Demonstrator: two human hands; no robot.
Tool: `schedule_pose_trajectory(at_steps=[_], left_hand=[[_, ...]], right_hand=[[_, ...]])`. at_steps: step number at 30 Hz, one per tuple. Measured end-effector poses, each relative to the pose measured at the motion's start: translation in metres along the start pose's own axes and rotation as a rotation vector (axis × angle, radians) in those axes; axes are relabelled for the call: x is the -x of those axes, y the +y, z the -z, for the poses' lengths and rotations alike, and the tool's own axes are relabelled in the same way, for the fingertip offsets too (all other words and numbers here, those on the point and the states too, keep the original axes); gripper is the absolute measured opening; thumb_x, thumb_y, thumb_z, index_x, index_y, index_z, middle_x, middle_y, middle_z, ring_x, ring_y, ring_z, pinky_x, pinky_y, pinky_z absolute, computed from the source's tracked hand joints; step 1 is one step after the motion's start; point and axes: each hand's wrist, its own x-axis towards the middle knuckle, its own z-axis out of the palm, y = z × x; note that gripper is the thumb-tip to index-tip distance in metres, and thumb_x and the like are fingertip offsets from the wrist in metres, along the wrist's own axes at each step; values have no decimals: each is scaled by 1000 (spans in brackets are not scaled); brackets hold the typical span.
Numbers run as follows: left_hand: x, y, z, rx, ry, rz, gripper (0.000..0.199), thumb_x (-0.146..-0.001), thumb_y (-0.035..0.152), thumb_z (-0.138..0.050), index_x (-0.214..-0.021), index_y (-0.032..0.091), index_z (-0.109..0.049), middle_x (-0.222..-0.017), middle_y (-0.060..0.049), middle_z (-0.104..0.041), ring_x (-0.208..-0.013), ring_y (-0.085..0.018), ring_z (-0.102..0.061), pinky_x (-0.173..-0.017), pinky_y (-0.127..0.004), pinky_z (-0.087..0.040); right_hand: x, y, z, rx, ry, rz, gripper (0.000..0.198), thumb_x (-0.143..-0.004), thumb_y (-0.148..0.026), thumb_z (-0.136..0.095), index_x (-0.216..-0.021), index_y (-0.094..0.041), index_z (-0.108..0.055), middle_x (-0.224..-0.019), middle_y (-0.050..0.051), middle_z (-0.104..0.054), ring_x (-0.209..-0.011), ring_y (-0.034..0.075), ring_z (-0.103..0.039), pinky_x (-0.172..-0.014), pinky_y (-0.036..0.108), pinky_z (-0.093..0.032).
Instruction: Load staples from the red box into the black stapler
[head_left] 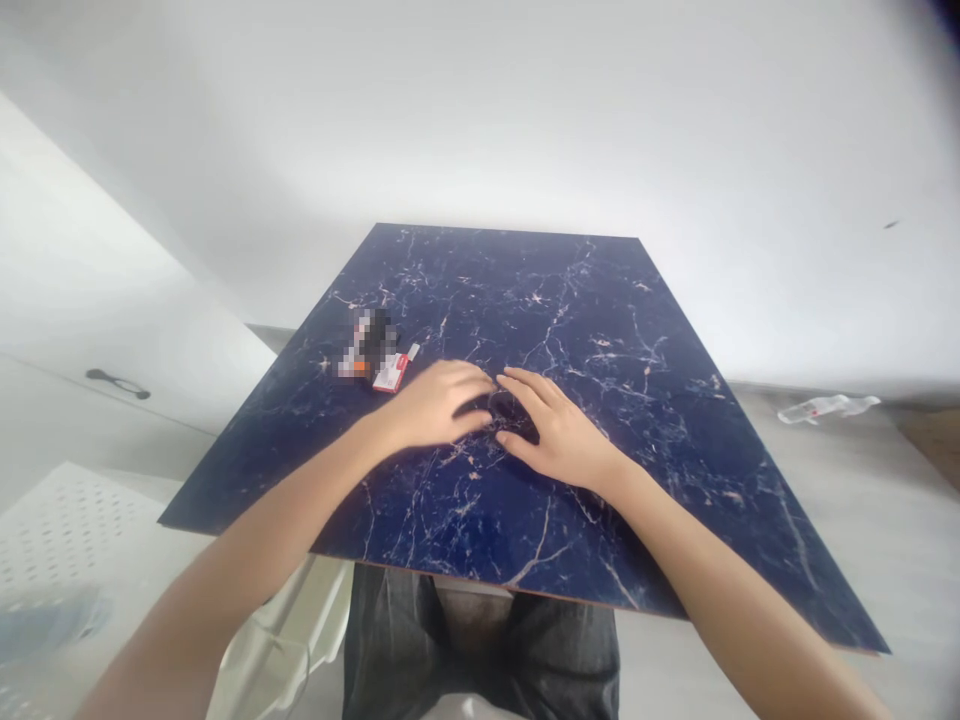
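Observation:
Near the middle of the dark blue marbled table [480,500], my left hand [442,400] and my right hand [555,430] face each other with fingertips almost meeting. On each hand the thumb stands apart from the curved fingers. In the gap between them is a small dark shape [504,402] with a thin curved outline, hard to tell from the dark tabletop. I cannot make out what it is, nor see either hand gripping it. A small red-and-white box [391,373] lies beyond my left wrist, beside a blurred-out black and orange item [369,345].
A white wall [510,120] rises behind the table. To the left is a white cabinet front with a dark handle [118,383]; below it stands a white perforated seat [67,520]. Clear plastic packaging [825,407] lies on the floor to the right.

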Motion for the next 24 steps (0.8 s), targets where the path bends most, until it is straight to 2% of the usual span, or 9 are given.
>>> schedule_pose_trajectory(at_steps=[3,6,10,14,17,21,24], left_hand=[[1,22,-22,57,-134,-130,57,-98,44,-66,-148,17,-57,-153,-14,-59,-145,-34,-51,-123,-52,-37],[4,30,-33,54,-189,-132,70,-94,40,-70,-155,14,-49,-160,-17,-51,-153,-36,-41,-127,-56,-30],[3,27,-31,73,-189,-126,67,-94,32,-70,-155,14,-49,-160,-16,-51,-155,-32,-40,-130,-49,-29],[2,27,-29,57,-195,-119,63,-98,36,-67,-155,16,-49,-159,-14,-53,-154,-31,-41,-130,-49,-29],[4,27,-31,8,-212,-117,59,-103,40,-60,-155,14,-48,-161,-16,-50,-156,-31,-37,-131,-49,-26],[8,25,-34,-65,-216,-53,64,-107,48,-49,-156,7,-44,-166,-23,-39,-160,-35,-26,-132,-54,-20],[10,23,-37,-97,-219,-15,70,-108,49,-47,-161,6,-35,-170,-24,-29,-162,-35,-19,-132,-54,-17]], right_hand=[[3,-4,0,-15,-59,58,88,-92,-50,-72,-164,-16,-35,-167,23,-37,-156,39,-35,-124,62,-35],[5,-6,-5,-29,-162,72,93,-90,-57,-73,-165,-19,-34,-170,20,-35,-157,40,-32,-125,64,-33],[4,-8,-10,-15,-238,38,90,-92,-57,-70,-166,-19,-34,-169,19,-37,-156,38,-34,-125,63,-32],[4,-8,-11,-12,-244,20,84,-94,-55,-68,-164,-20,-38,-168,19,-40,-156,38,-36,-125,62,-33],[5,-7,-15,-3,-227,11,88,-96,-58,-65,-167,-19,-32,-171,20,-33,-158,39,-30,-126,64,-29],[7,-5,-24,30,-209,-36,100,-96,-68,-58,-171,-15,-17,-175,23,-17,-162,40,-16,-128,65,-22],[6,-2,-26,43,-209,-57,105,-95,-72,-57,-171,-14,-14,-175,23,-17,-162,39,-14,-129,64,-21]])
